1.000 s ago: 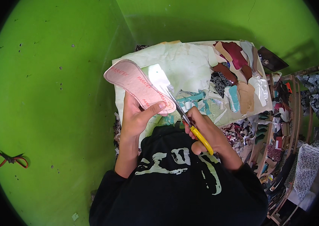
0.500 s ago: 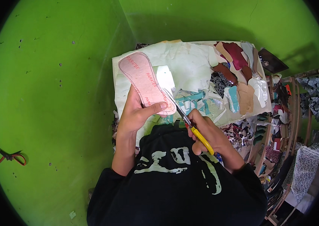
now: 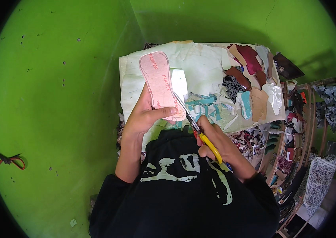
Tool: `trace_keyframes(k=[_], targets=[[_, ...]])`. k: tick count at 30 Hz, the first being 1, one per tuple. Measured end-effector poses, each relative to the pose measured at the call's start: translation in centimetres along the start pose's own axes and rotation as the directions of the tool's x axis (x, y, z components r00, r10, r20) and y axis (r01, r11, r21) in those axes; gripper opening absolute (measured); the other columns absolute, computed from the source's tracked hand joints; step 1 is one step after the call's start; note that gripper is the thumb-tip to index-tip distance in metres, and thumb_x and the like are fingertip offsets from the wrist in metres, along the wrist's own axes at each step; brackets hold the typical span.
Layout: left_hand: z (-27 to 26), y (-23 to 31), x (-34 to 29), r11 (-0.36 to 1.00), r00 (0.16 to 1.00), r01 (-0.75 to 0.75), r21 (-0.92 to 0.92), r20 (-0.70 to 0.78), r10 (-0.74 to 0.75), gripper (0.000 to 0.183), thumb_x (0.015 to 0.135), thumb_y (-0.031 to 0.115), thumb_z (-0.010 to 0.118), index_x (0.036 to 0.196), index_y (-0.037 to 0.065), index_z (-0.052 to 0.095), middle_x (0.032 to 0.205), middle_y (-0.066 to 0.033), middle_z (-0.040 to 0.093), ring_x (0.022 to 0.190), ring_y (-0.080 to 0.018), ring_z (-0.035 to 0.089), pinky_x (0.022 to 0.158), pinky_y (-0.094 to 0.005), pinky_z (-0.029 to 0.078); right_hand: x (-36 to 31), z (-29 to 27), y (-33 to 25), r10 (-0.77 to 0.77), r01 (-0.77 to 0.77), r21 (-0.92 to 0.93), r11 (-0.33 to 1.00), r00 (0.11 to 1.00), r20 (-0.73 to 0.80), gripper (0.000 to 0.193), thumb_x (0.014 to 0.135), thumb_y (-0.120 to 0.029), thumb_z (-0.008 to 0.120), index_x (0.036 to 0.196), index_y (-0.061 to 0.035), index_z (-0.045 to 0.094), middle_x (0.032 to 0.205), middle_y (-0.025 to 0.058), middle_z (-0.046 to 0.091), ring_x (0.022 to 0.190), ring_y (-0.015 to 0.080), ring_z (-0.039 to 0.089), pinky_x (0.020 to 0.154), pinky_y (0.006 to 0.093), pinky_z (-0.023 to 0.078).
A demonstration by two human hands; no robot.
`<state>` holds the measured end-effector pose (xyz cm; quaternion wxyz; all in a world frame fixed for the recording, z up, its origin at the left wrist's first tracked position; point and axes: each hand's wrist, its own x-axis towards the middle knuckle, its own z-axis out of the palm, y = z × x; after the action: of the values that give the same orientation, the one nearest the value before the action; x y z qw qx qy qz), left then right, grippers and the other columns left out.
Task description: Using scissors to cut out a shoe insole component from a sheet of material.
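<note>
My left hand (image 3: 146, 115) grips the lower end of a pink insole-shaped piece (image 3: 156, 75), with the thumb across its face. Red print and a dark outline run over the piece, which stands almost upright above the table. In my right hand (image 3: 215, 139) is a pair of scissors (image 3: 205, 142) with yellow and red handles. Its blades lie along the right edge of the insole piece, close to my left thumb. A white flap of material (image 3: 179, 81) shows just beyond that edge.
The table (image 3: 199, 59) bears a white sheet, teal scraps (image 3: 203, 107) and cut pieces (image 3: 259, 104) in tan, white and maroon. Fabric scraps fill a wooden rack (image 3: 308, 119) at the right. Another pair of scissors (image 3: 8, 159) hangs on the green wall at the left.
The insole piece has turned clockwise, its top end swinging to the right and becoming more upright. The scissors have stayed at its right edge, their handles shifting slightly left.
</note>
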<state>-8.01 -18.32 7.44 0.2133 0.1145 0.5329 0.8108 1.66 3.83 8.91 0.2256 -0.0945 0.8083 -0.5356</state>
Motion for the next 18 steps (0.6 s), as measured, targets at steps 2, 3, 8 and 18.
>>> trace_keyframes(k=[2, 3, 8, 18], targets=[[0.1, -0.4, 0.0, 1.000, 1.000, 0.016, -0.007, 0.014, -0.016, 0.091, 0.075, -0.010, 0.071, 0.149, 0.003, 0.020, 0.121, -0.0127, 0.058, 0.106, -0.0222, 0.063, 0.085, -0.0359, 0.056, 0.2, 0.3, -0.1, -0.009, 0.009, 0.011, 1.000, 1.000, -0.018, 0.040, 0.067, -0.015, 0.059, 0.097, -0.0039, 0.035, 0.074, 0.0129, 0.053, 0.062, 0.0260, 0.051, 0.060, 0.0352, 0.043], [0.3, -0.6, 0.0, 0.999, 0.999, 0.033, -0.014, 0.030, -0.032, 0.094, 0.074, -0.009, 0.071, 0.150, 0.004, 0.018, 0.121, -0.0113, 0.057, 0.105, -0.0211, 0.063, 0.086, -0.0359, 0.055, 0.4, 0.5, 0.0, -0.051, 0.052, 0.020, 0.998, 0.998, -0.048, 0.040, 0.067, -0.014, 0.058, 0.098, -0.0039, 0.035, 0.072, 0.0120, 0.052, 0.061, 0.0255, 0.051, 0.060, 0.0353, 0.043], [1.2, -1.1, -0.4, 0.981, 0.993, 0.114, -0.159, 0.002, -0.115, 0.089, 0.076, -0.013, 0.067, 0.149, 0.005, 0.020, 0.122, -0.0136, 0.058, 0.109, -0.0249, 0.063, 0.084, -0.0380, 0.057, 1.3, 0.7, 1.1, -0.114, 0.112, -0.026, 0.993, 0.987, -0.111, 0.045, 0.074, -0.024, 0.066, 0.100, -0.0030, 0.035, 0.068, 0.0101, 0.050, 0.058, 0.0239, 0.050, 0.058, 0.0345, 0.042], [1.8, -2.1, -0.9, 0.935, 0.992, 0.124, -0.332, 0.012, -0.127, 0.092, 0.078, -0.007, 0.069, 0.151, 0.013, 0.015, 0.115, -0.0145, 0.060, 0.094, -0.0236, 0.068, 0.060, -0.0312, 0.059, 2.7, 1.9, 2.8, -0.197, 0.198, -0.012, 0.980, 0.965, -0.175, 0.077, 0.077, -0.065, 0.068, 0.101, 0.0004, 0.035, 0.068, 0.0168, 0.050, 0.060, 0.0318, 0.055, 0.055, 0.0380, 0.044]])
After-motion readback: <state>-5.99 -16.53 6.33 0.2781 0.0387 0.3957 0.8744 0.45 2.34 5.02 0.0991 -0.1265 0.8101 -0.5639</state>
